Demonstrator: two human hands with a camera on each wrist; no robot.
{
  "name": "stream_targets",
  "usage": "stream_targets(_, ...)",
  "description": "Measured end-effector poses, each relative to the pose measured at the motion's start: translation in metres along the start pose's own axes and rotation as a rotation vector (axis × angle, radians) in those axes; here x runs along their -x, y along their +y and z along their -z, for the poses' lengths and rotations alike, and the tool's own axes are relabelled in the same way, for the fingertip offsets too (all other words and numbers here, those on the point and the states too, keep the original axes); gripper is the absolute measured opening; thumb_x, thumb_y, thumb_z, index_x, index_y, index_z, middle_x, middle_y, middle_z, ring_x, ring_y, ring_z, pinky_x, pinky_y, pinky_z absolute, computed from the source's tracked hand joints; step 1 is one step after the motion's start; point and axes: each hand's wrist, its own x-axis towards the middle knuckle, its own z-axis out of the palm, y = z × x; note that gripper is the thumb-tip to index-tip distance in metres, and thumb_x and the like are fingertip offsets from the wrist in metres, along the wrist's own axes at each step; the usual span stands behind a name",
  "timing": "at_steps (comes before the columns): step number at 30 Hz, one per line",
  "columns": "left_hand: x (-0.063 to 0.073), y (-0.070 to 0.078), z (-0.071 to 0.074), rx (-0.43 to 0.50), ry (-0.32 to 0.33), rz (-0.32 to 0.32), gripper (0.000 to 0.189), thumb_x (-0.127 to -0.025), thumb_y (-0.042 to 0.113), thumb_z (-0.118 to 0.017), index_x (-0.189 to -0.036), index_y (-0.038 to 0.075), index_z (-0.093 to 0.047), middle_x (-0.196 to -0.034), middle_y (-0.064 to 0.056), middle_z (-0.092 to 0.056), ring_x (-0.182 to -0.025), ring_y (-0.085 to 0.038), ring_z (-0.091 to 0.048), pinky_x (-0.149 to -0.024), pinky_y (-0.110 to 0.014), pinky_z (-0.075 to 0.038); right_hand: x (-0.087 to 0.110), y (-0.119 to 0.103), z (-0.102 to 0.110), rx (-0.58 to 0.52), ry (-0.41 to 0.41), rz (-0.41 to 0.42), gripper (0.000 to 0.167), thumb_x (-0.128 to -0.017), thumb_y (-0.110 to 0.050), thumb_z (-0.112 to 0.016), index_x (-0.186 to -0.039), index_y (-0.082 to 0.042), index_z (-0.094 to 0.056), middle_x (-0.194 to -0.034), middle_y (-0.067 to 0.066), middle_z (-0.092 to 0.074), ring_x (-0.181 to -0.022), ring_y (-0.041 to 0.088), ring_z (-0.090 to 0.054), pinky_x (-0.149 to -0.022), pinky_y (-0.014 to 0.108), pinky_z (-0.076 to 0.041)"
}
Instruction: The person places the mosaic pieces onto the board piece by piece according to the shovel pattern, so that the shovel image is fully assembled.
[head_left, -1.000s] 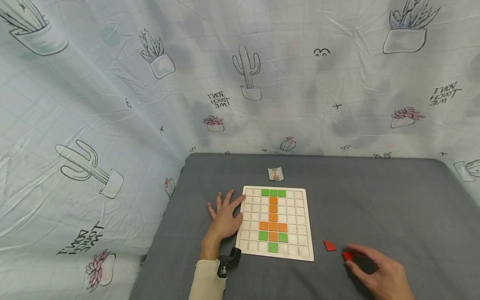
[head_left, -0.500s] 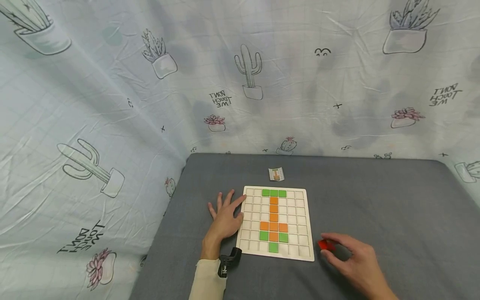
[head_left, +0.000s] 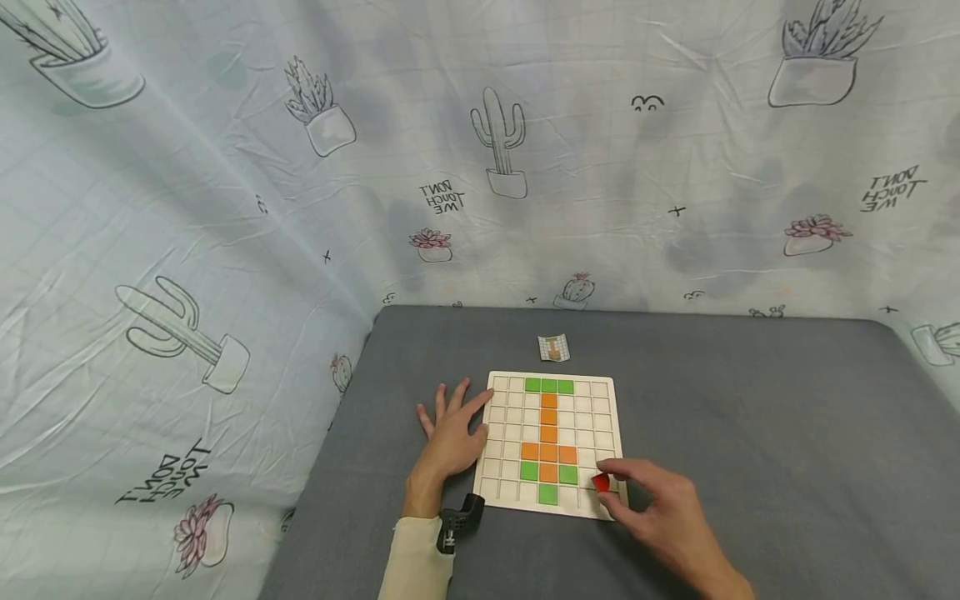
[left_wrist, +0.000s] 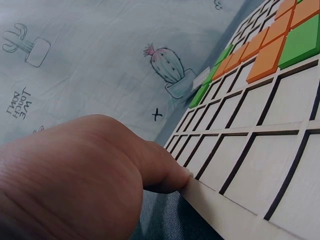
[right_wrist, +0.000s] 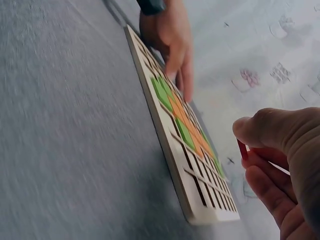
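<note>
A square wooden grid board (head_left: 592, 417) lies on the grey table, with green tiles (head_left: 547, 494) and orange tiles (head_left: 549, 435) set in its cells. My left hand (head_left: 450, 437) is spread flat at the board's left side, index fingertip and thumb at its edge. In the left wrist view the thumb (left_wrist: 165, 167) rests along the wooden border. My right hand (head_left: 660, 500) pinches a small red tile (head_left: 601, 482) between thumb and fingers over the board's lower right cells. In the right wrist view only the thin edge of the red tile (right_wrist: 242, 149) shows.
A small printed pattern card (head_left: 553, 348) lies behind the board. The grey tabletop (head_left: 780, 400) extends to the right. Cactus-printed cloth (head_left: 600, 167) hangs behind and to the left. A black device (head_left: 459, 522) is strapped to the left wrist.
My right hand has moved left from the table to over the board, carrying red. The red piece that lay beside the board no longer shows there. My left hand has stayed put.
</note>
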Motion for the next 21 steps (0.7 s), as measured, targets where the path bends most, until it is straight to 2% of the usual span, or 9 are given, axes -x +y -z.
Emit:
stream_targets(2,0.0,0.0,0.0,0.0,0.002,0.0,0.06,-0.1,0.008,-0.066,-0.158,0.021,-0.062,-0.178,-0.021,-0.033,-0.168,-0.055,-0.002,-0.122,-0.086,0.015,-0.001,-0.002,-0.004,-0.017,-0.014,0.009,0.048,-0.071,0.0,-0.1,-0.113,-0.014,-0.083,-0.105,-0.011,-0.081,-0.088,0.011,-0.077,-0.086,0.009,-0.057)
stream_targets(6,0.0,0.001,0.001,0.004,0.0,0.0,0.06,-0.1,0.008,-0.066,-0.158,0.02,-0.062,-0.178,-0.021,-0.032,-0.168,-0.056,-0.002,-0.122,-0.086,0.015,-0.001,-0.007,-0.012,-0.045,-0.041,0.002,0.049,-0.07,0.002,-0.1,-0.113,-0.014,-0.083,-0.105,-0.009,-0.081,-0.088,0.009,-0.078,-0.087,0.009,-0.057)
stream_targets(14,0.0,0.002,0.001,-0.001,0.0,0.004,0.06,-0.1,0.007,-0.066,-0.158,0.019,-0.062,-0.178,-0.021,-0.033,-0.168,-0.056,-0.002,-0.122,-0.086,0.015,0.002,-0.015,-0.026,-0.044,-0.073,-0.045,0.046,-0.072,-0.001,-0.101,-0.112,-0.017,-0.084,-0.106,-0.013,-0.08,-0.091,0.004,-0.075,-0.091,0.0,-0.049)
stream_targets(17,0.0,0.003,0.001,0.0,0.001,0.005,0.06,-0.099,0.007,-0.066,-0.158,0.019,-0.062,-0.178,-0.021,-0.033,-0.168,-0.056,-0.003,-0.122,-0.086,0.015,0.003,-0.016,-0.031,-0.045,-0.052,-0.016,0.047,-0.071,-0.001,-0.101,-0.111,-0.017,-0.083,-0.105,-0.015,-0.079,-0.09,0.005,-0.074,-0.091,0.001,-0.05)
stream_targets(21,0.0,0.003,0.001,-0.003,0.003,0.004,0.06,-0.099,0.007,-0.065,-0.158,0.019,-0.062,-0.178,-0.021,-0.033,-0.168,-0.056,-0.003,-0.122,-0.086,0.014,0.003,-0.015,-0.037,-0.05,0.003,0.076,0.046,-0.069,0.002,-0.1,-0.108,-0.015,-0.083,-0.101,-0.012,-0.08,-0.088,0.008,-0.074,-0.089,0.005,-0.052)
